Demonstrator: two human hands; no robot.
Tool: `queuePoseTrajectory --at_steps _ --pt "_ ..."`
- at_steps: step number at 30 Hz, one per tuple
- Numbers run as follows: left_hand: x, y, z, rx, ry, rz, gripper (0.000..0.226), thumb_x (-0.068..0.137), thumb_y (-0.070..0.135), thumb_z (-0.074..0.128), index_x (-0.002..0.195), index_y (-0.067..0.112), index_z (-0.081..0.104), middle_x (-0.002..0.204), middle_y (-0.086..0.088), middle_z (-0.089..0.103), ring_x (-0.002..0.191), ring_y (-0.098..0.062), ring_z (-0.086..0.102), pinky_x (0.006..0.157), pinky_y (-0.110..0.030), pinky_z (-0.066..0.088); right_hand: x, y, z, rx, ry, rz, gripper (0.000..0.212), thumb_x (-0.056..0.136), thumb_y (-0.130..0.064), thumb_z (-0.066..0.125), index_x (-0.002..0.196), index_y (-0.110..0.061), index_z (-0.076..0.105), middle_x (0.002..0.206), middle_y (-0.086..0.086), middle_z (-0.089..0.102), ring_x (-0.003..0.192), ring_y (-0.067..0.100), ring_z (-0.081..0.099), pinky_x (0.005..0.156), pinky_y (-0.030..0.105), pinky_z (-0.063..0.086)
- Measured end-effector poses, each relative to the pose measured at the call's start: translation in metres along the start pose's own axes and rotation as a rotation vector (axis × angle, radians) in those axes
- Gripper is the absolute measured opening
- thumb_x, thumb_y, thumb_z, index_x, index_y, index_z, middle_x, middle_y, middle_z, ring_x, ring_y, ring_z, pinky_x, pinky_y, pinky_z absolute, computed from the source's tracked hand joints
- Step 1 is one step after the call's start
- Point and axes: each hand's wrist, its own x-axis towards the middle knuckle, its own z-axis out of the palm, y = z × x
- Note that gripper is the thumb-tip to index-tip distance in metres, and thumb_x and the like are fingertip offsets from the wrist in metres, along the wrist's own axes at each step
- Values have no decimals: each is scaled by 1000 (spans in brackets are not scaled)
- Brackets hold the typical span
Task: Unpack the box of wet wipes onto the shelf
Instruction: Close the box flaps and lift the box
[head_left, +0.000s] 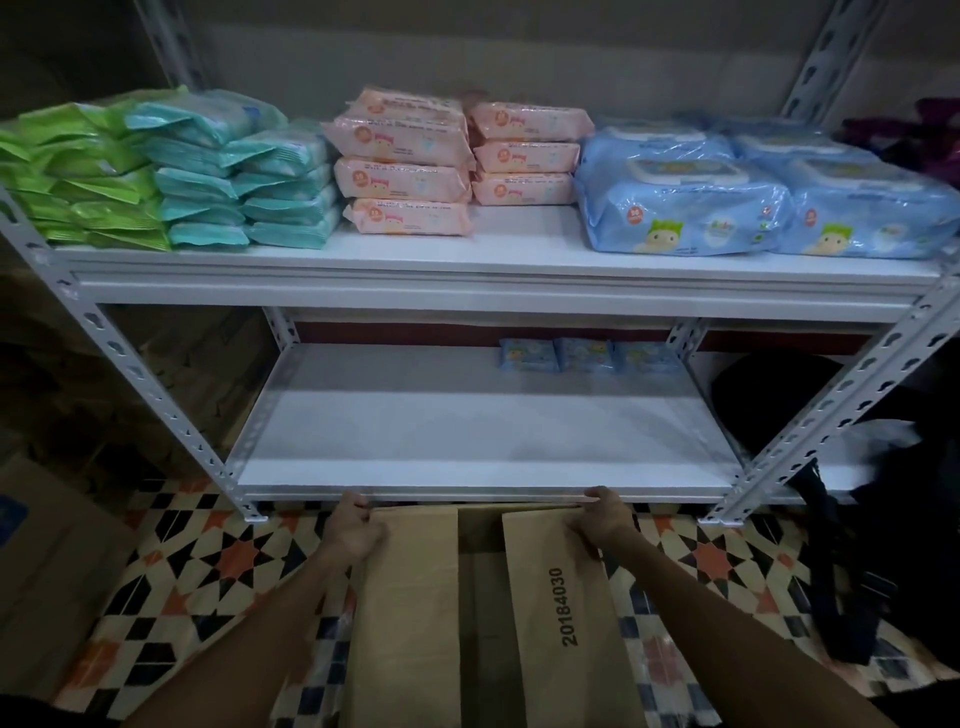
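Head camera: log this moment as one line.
left hand grips cardboard box far-left corner | right hand grips far-right corner | flaps down | lower shelf: three blue wipe packs at back

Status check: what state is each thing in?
cardboard box: on the floor, top flaps lying flat, gap between them.
left hand: grips the box's far left corner.
right hand: grips the box's far right corner.
upper shelf: stacked with wipe packs.
lower shelf: three small blue packs at the back.

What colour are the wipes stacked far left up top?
The far-left wipes are bright green; head view shows them.
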Motion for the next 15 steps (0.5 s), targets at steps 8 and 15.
queuePoseTrajectory --at_steps 8,15 --pt "-6 11 -8 -173 -85 -129 42 79 1 77 119 0 61 110 -10 64 97 -20 60 85 -28 49 4 -8 -17 -19 -115 53 13 80 -8 72 83 -17 64 81 3 64 71 16 61 74 33 56" --pt "-17 17 -19 -285 -119 -118 14 69 -8 78 76 2 71 82 -14 72 90 -33 67 78 -38 55 -7 -21 -27 -110 -110 61 23 82 -5 67 71 -21 55 74 0 58 63 11 55 57 23 50"
